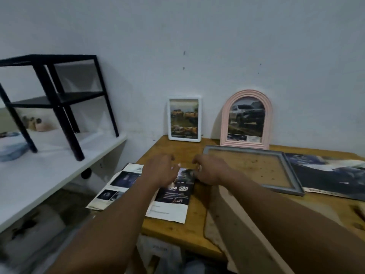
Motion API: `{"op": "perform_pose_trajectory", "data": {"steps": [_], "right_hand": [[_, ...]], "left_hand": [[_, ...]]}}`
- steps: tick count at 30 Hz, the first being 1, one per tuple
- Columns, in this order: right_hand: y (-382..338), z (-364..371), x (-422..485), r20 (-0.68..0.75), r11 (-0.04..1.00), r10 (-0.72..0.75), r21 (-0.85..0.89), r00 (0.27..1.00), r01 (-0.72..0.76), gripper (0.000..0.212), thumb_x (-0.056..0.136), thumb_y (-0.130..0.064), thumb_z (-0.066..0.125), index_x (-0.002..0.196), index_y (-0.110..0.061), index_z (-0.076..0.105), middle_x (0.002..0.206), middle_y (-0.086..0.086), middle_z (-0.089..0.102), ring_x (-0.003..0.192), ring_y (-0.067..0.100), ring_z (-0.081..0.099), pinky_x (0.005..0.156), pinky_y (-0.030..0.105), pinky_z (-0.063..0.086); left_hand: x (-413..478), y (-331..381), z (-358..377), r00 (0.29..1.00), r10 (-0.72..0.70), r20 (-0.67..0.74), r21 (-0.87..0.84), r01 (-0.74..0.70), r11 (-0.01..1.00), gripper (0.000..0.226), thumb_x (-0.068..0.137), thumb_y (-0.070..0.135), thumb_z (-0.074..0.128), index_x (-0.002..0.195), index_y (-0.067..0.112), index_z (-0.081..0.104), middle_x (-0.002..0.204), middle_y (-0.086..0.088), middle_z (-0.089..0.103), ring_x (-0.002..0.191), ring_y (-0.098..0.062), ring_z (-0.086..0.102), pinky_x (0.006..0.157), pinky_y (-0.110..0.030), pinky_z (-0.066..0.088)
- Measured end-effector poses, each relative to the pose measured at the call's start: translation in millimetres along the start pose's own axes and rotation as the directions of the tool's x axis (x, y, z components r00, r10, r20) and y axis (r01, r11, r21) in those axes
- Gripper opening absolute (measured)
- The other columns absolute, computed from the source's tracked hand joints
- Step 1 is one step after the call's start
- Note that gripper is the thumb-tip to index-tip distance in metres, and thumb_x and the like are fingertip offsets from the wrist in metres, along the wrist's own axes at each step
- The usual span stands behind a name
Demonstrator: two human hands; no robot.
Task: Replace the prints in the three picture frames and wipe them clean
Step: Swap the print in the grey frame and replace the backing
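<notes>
A white rectangular frame [184,118] and a pink arched frame [246,119] lean upright against the wall, each with a car print inside. Flat on the wooden table [197,230] lies a grey frame [254,169] with no print, the bare wood showing through it. A dark car print [173,196] lies in front of me. My left hand [160,171] and my right hand [211,171] hover over its far edge, fingers loosely spread and holding nothing. A second printed page [116,186] overhangs the table's left edge.
A large dark print [331,175] lies at the right, beside the grey frame. A brown backing board [227,220] rests under my right forearm. On the white shelf [39,175] to the left stands a black metal rack [59,99].
</notes>
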State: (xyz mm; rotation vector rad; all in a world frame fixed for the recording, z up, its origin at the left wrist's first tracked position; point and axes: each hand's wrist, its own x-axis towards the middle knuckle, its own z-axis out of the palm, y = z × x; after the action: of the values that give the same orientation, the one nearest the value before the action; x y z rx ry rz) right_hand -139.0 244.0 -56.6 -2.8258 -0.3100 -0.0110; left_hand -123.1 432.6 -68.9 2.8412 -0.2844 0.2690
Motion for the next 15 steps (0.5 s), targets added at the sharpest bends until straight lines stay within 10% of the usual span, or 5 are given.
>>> {"op": "perform_pose_trajectory", "data": {"steps": [8,15], "right_hand": [[-39.4,56.8,9.9,0.147,0.987,0.062,-0.158,0.987,-0.039,0.079,0.100,-0.056,0.042,0.160,-0.015,0.010,0.167,0.010,0.016,0.155,0.032,-0.005,0.117,0.066,-0.003],[-41.4,59.2,16.6,0.043,0.994,0.089,0.061,0.995,-0.092,0.073,0.090,-0.046,0.067,0.149,-0.021,0.032,0.150,0.007,0.045,0.143,0.030,0.035,0.115,0.061,0.016]], "left_hand": [[-38.9,-72.8,40.2,0.998,-0.064,0.005,0.053,0.063,0.997,0.053,0.099,0.056,0.045,0.142,0.025,0.052,0.146,-0.003,0.051,0.132,-0.026,0.047,0.110,-0.045,0.040],[-35.9,-74.7,53.4,0.997,-0.071,-0.035,0.070,0.073,0.995,0.055,0.098,0.056,0.039,0.142,0.025,0.050,0.148,-0.002,0.048,0.136,-0.026,0.041,0.112,-0.049,0.036]]}}
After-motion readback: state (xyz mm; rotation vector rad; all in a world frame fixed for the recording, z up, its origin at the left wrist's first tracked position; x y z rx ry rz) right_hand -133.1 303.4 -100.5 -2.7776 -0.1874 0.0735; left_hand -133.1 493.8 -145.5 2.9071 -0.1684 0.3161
